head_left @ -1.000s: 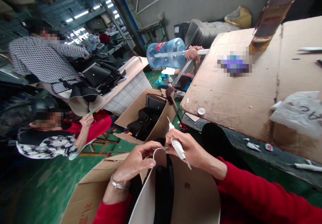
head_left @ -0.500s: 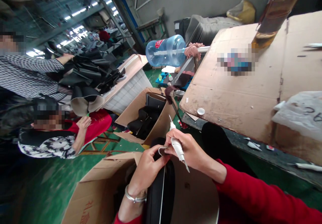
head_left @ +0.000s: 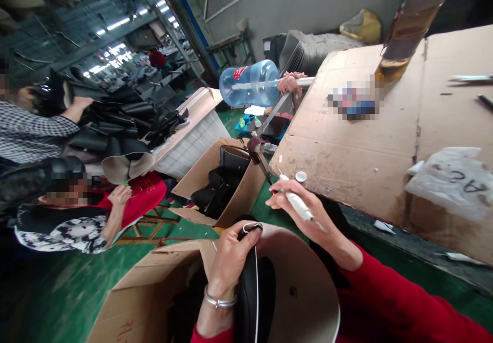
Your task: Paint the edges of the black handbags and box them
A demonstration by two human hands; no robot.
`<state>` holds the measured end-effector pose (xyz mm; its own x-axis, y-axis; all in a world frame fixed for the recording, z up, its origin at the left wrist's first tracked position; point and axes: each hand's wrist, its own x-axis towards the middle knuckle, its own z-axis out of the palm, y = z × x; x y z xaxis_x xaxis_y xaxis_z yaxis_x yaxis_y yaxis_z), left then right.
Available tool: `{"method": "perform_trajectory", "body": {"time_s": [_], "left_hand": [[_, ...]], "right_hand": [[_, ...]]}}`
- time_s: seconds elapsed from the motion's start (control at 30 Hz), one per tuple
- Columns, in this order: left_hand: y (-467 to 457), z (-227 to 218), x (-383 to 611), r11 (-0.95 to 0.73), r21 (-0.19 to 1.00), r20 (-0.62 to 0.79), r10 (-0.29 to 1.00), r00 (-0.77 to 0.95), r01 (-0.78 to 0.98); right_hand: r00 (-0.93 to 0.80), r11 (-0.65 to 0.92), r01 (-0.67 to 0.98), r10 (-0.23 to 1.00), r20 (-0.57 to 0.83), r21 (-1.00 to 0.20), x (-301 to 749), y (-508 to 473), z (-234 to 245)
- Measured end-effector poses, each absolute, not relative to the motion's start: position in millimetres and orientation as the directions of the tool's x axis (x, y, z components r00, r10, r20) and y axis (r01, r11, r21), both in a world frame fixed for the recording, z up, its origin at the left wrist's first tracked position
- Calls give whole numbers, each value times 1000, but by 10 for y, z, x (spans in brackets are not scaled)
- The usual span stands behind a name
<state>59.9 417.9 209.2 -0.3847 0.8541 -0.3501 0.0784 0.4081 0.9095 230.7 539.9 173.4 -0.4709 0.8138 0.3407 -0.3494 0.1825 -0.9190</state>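
Left hand (head_left: 232, 253) pinches a curved black, beige-lined, leather-like piece (head_left: 298, 271) between its fingers.
Right hand (head_left: 311, 212) has fingers clamped on a slim white pointed tool (head_left: 299, 206), its tip beyond them.

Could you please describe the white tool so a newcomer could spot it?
Find the large cardboard-covered table on the right. Below its left corner in the picture, the right hand holds the white tool. Unlike the round white cap nearby, it is long and slender.
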Motion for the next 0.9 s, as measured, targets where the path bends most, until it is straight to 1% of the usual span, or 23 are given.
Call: {"method": "perform_trajectory", "body": {"time_s": [0.07, 0.13, 0.2, 0.27, 0.33, 0.43, 0.67, 0.77, 0.9], "left_hand": [[4245, 2061, 617, 410, 912, -373, 847, -379, 19], [4332, 2022, 633, 415, 909, -401, 841, -362, -42], [4438, 1978, 658, 428, 898, -437, 837, -329, -103], [4554, 1935, 698, 441, 884, -467, 836, -288, -154], [4668, 1896, 751, 453, 872, -488, 836, -251, -185], [4811, 1842, 833, 480, 854, -515, 834, -197, -200], [5013, 1755, 960, 515, 836, -539, 835, -110, -188], [5086, 1758, 1012, 513, 844, -530, 844, -90, -157], [5160, 1759, 1077, 480, 869, -492, 862, -118, -116]], "right_hand": [[-383, 186, -323, 871, 308, -928, 2438, 5528, 1715], [-266, 216, -250, 922, 281, -944, 2589, 5666, 1697], [-146, 255, -147, 950, 276, -956, 2750, 5799, 1674], [-79, 287, -70, 953, 292, -955, 2905, 5915, 1636], [-82, 289, -31, 953, 291, -957, 3029, 6005, 1590], [-90, 249, -22, 964, 250, -968, 3118, 6084, 1540], [-97, 179, -72, 978, 185, -981, 3082, 6107, 1522], [-79, 207, -17, 975, 207, -978, 3088, 6091, 1515], [-98, 276, 77, 958, 268, -958, 3077, 6070, 1520]]}}
